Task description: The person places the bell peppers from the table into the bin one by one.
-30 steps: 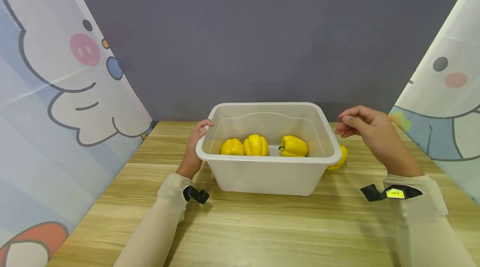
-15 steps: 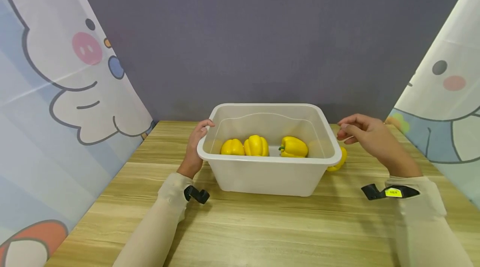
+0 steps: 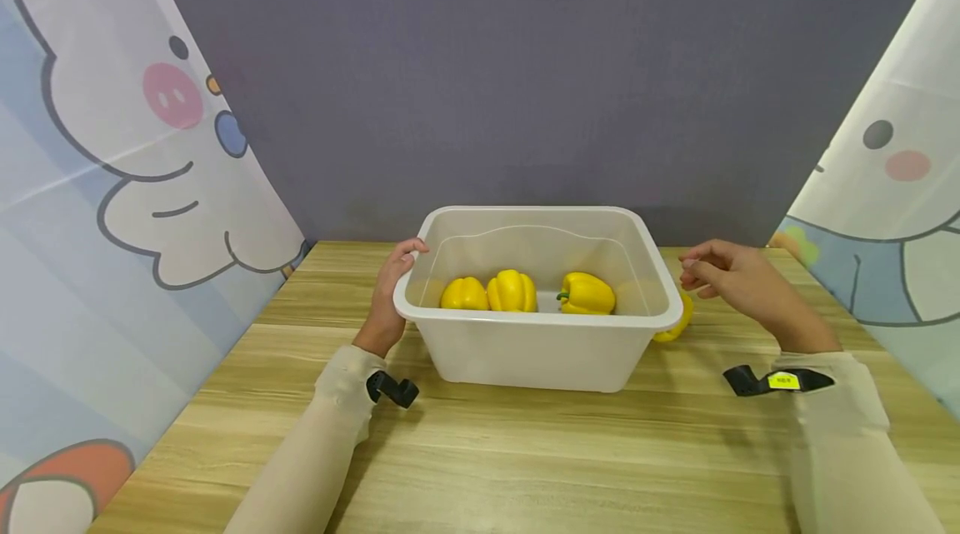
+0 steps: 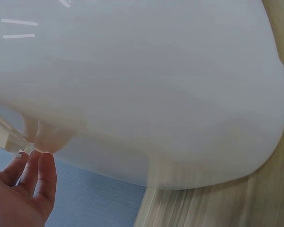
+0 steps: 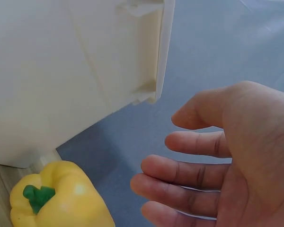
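Observation:
A translucent white plastic bin (image 3: 540, 351) stands on the wooden table and holds three yellow bell peppers (image 3: 512, 291). My left hand (image 3: 390, 288) grips the bin's left rim, thumb over the edge; the left wrist view shows its fingers (image 4: 38, 179) under the rim against the bin wall (image 4: 146, 85). A further yellow pepper (image 3: 678, 319) lies on the table just right of the bin, seen with its green stem (image 5: 61, 198) in the right wrist view. My right hand (image 3: 723, 277) hovers above and right of that pepper, its fingers (image 5: 189, 170) loosely curled and holding nothing.
A grey wall stands behind the table (image 3: 525, 451). Cartoon-printed curtains hang at the left (image 3: 112, 184) and right (image 3: 892, 176). Bare wooden tabletop stretches in front of the bin.
My right hand has lowered from above the bin's right rim toward the pepper on the table. The left hand and the bin have stayed put.

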Tool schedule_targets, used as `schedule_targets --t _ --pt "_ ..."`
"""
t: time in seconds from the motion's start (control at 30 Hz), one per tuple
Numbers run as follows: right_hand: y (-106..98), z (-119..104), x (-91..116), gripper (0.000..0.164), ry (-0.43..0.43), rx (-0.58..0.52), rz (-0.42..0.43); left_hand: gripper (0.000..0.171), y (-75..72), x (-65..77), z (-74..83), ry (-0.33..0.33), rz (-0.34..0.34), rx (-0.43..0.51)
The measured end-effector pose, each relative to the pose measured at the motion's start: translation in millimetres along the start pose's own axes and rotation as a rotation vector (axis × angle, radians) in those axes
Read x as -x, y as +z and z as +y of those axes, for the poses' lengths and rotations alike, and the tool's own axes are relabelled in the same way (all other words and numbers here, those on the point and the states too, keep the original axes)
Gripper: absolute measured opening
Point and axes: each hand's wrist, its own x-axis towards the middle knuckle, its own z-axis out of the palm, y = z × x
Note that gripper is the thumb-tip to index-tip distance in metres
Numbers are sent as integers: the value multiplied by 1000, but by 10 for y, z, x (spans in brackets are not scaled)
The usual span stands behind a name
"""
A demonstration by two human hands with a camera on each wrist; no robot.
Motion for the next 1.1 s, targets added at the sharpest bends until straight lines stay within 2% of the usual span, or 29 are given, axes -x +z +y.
schedule_targets --t 0.57,0.87,1.1 --pt "42 181 -53 40 5 21 -46 23 8 10 37 4 9 -26" --pt "101 287 -83 36 -16 87 -35 27 -7 5 16 0 2 -25" --pt "112 277 -73 41 -8 107 -70 32 -14 4 2 3 1 -29"
